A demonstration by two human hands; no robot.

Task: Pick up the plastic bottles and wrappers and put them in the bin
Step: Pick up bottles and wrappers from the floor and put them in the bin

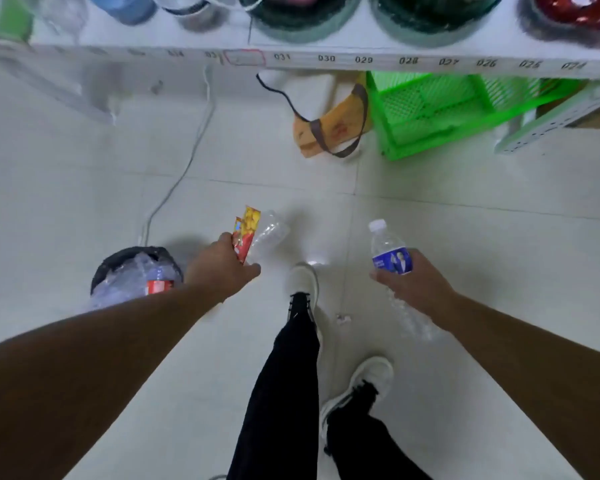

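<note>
My left hand (222, 268) grips a red and yellow wrapper (245, 233) together with a clear crumpled plastic bottle (269, 233), both sticking up past the fingers. It hovers just right of the black bin (116, 259), which holds clear bottles and a red-labelled one (156, 286). My right hand (416, 282) is closed around a clear bottle with a blue label and white cap (390, 252); another clear bottle's end (413, 322) pokes out below that hand.
A white shelf edge with number labels (326, 58) runs across the top, with bowls on it. Under it stand a green plastic crate (430, 112) and a tan bag with brown straps (333, 126). A white cable (187, 161) trails over the tiled floor. My legs and white shoes (303, 278) are below.
</note>
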